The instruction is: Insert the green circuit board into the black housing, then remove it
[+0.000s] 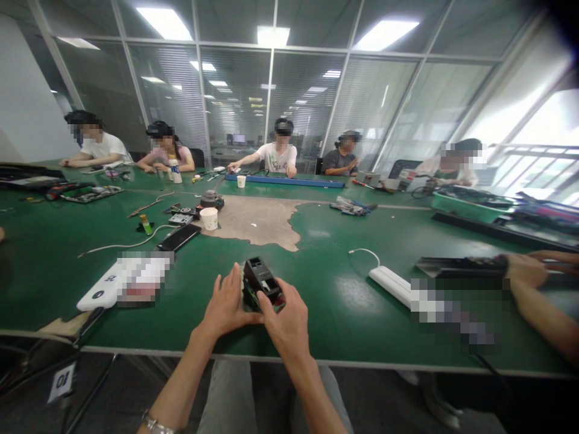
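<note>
1. I see a small black box (262,278) with square holes in it. It is at the near side of the green desk (335,313), between the person's two hands.
2. The right hand (289,310) grips the box, with its thumb on the near end and its fingers around the right side.
3. The left hand (225,304) holds the other side, its fingers nearly straight against it and its thumb stretched along the front.
4. To the left lies a flat white thing (97,290), partly blurred out. Past it is a flat black slab (181,237), like a phone.
5. To the right is a long white bar (391,284) with a thin white cord (367,251).
6. Farther right, another person's hand (525,270) is on a long dark piece (452,266).
7. Farther in, a paper cup (208,219) stands by a bare tan patch (253,220). Grey gloves, or something like them (350,206), lie right of the patch.
8. Five people sit along the far side, and a long blue bar (294,181) lies before the middle one.
</note>
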A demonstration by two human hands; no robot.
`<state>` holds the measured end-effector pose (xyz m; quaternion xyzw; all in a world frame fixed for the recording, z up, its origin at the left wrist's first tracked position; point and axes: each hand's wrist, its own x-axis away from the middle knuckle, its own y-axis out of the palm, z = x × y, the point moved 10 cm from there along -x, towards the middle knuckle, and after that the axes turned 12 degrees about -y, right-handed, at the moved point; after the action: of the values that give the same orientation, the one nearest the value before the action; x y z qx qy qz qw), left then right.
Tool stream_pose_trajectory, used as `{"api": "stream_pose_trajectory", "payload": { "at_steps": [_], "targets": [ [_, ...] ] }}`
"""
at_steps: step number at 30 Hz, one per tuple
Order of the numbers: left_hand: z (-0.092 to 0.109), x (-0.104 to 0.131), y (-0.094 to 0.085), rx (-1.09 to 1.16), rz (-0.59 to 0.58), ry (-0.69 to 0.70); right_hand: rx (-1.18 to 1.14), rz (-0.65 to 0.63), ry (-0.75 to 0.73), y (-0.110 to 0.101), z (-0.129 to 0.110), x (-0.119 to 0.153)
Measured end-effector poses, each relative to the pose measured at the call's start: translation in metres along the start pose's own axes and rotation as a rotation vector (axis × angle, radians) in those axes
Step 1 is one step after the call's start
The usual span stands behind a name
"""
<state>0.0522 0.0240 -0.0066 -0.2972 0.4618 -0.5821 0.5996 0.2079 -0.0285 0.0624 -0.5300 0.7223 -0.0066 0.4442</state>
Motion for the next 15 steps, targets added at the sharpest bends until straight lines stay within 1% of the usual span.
{"api": "stream_pose_trajectory", "payload": {
  "at_steps": [3,5,8,11,15],
  "targets": [
    [-0.001,-0.001,0.002,-0.013,-0.010,-0.002,-0.008,0.091,0.019,-0.024,0.012,-0.002],
    [-0.001,0.000,0.001,-0.021,-0.001,0.000,0.044,0.121,0.046,-0.037,0.027,0.001],
    [-0.001,0.000,0.000,-0.029,0.015,0.000,0.136,0.140,0.082,-0.050,0.051,0.005],
    [0.000,0.000,-0.002,-0.033,0.027,-0.011,0.208,0.150,0.082,-0.055,0.066,0.009],
    [0.002,-0.001,-0.005,-0.022,0.036,-0.028,0.231,0.108,0.083,-0.047,0.076,0.012]
  ]
}}
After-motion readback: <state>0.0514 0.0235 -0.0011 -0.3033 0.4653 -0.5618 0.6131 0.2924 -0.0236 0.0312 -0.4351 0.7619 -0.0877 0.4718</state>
